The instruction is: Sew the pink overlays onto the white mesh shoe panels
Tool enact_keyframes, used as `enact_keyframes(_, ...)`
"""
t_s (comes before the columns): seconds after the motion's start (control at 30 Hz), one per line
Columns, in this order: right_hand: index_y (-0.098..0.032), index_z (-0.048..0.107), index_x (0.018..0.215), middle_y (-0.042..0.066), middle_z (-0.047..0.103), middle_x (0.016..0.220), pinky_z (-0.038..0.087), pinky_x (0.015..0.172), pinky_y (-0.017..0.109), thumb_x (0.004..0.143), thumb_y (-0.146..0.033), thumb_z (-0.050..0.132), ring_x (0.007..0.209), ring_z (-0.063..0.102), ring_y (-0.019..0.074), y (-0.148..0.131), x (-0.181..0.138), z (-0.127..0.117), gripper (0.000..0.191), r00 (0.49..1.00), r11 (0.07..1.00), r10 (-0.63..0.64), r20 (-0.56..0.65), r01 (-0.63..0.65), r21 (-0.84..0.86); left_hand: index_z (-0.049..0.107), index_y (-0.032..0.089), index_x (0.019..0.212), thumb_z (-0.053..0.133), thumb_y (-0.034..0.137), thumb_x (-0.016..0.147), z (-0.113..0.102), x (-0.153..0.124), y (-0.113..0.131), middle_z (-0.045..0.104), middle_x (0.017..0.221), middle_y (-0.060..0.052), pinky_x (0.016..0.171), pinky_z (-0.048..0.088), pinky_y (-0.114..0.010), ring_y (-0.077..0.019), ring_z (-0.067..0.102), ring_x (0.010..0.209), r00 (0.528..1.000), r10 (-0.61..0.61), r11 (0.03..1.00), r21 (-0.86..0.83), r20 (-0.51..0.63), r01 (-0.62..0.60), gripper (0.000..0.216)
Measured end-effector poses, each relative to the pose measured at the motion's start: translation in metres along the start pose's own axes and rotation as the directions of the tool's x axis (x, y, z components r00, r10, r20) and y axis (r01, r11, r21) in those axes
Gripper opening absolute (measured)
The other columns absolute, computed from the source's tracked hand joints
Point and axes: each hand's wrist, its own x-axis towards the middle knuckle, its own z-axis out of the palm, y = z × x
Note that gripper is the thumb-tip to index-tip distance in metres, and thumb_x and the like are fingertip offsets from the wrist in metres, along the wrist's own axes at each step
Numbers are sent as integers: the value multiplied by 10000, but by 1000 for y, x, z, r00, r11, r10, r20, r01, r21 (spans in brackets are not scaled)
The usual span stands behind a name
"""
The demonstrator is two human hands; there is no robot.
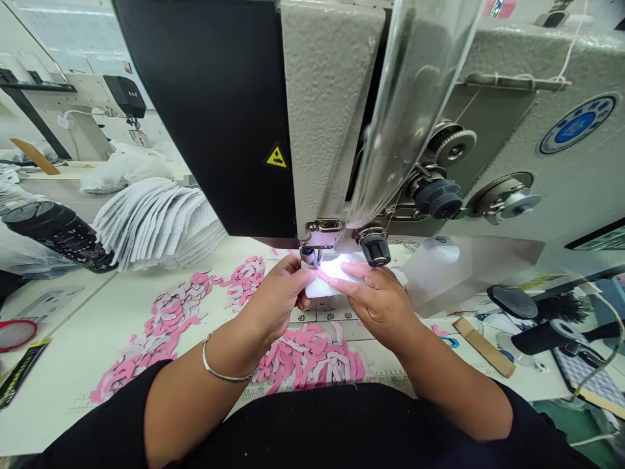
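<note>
A piece of white textured fabric (319, 288) lies under the presser foot (309, 257) of the sewing machine (336, 104), brightly lit by its lamp. On the fabric sits a small pink strip (328, 276), close to the needle. My left hand (278, 293) pinches the fabric's left edge between thumb and fingers, right beside the foot. From the other side, my right hand (378, 296) grips the fabric, its thumb by the pink strip and its forefinger reaching across the top. The fabric's far edge is lost in glare.
Curved pink and white cut pieces (310, 355) are heaped before the machine, with another heap (170, 312) to the left. A stack of white fabric pieces (159, 221) stands beside a black bottle (58, 234). Red-handled scissors (18, 333) lie far left; a brown strip (483, 347) lies right.
</note>
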Motion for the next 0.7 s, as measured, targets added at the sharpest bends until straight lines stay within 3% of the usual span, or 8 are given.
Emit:
enact_keyframes(0.3, -332, 663, 1248, 45, 689, 1135, 535, 879, 369, 930, -76, 534, 1040, 651, 198, -6, -4, 3, 428, 997, 997, 67, 34, -66, -38, 529, 198, 779, 657, 330, 806, 0, -1, -2, 504, 666, 47, 414, 318, -200, -62, 425, 455, 1000, -23, 1000, 3, 8, 23, 186)
enact_keyframes(0.4, -332, 672, 1234, 46, 685, 1135, 536, 871, 364, 927, -85, 543, 992, 653, 190, -7, -4, 4, 415, 997, 996, 68, 22, -67, -59, 526, 213, 857, 646, 384, 837, -4, -8, -10, 512, 703, 35, 496, 410, -240, -100, 485, 536, 988, 129, 962, 250, -81, -105, 210)
enact_keyframes(0.43, -331, 673, 1232, 46, 684, 1132, 536, 869, 362, 926, -85, 543, 988, 651, 189, -7, -5, 5, 414, 997, 996, 69, 19, -68, -62, 536, 217, 904, 662, 378, 832, -6, -12, -14, 537, 746, 19, 556, 457, -268, -124, 527, 602, 950, 282, 894, 397, -132, -210, 217)
enact_keyframes(0.47, -329, 673, 1232, 47, 684, 1125, 536, 870, 362, 925, -83, 541, 991, 649, 190, -7, -5, 5, 415, 997, 996, 69, 18, -68, -61, 548, 218, 956, 686, 352, 817, -8, -16, -18, 570, 811, -5, 640, 499, -305, -156, 572, 696, 868, 476, 768, 549, -144, -330, 237)
enact_keyframes(0.53, -323, 680, 1223, 50, 682, 1110, 536, 881, 368, 926, -92, 542, 1013, 642, 197, -7, -4, 5, 401, 998, 997, 65, 23, -64, -45, 570, 213, 1078, 719, 259, 788, -11, -22, -24, 626, 1000, -70, 839, 519, -390, -227, 615, 935, 628, 778, 390, 764, 24, -513, 329)
enact_keyframes(0.57, -320, 689, 1209, 53, 680, 1101, 536, 886, 375, 926, -101, 544, 1018, 639, 203, -7, -3, 4, 386, 998, 998, 62, 29, -61, -33, 572, 209, 1136, 716, 215, 786, -12, -24, -26, 637, 1084, -96, 916, 499, -423, -254, 609, 1027, 534, 830, 206, 799, 163, -565, 379)
enact_keyframes(0.63, -322, 699, 1191, 58, 670, 1100, 536, 892, 396, 920, -116, 549, 1027, 629, 216, -5, 0, -2, 372, 994, 997, 75, 82, -76, 3, 561, 204, 1230, 685, 157, 807, -13, -26, -29, 649, 1186, -118, 994, 465, -453, -278, 597, 1116, 472, 791, -26, 792, 390, -610, 443)
enact_keyframes(0.7, -337, 694, 1193, 60, 645, 1148, 531, 918, 425, 911, -154, 573, 1066, 612, 231, -1, 5, -10, 358, 977, 992, 97, 192, -111, 65, 558, 203, 1260, 647, 135, 838, -13, -25, -29, 667, 1204, -113, 990, 465, -452, -276, 613, 1099, 498, 735, -97, 798, 461, -595, 437)
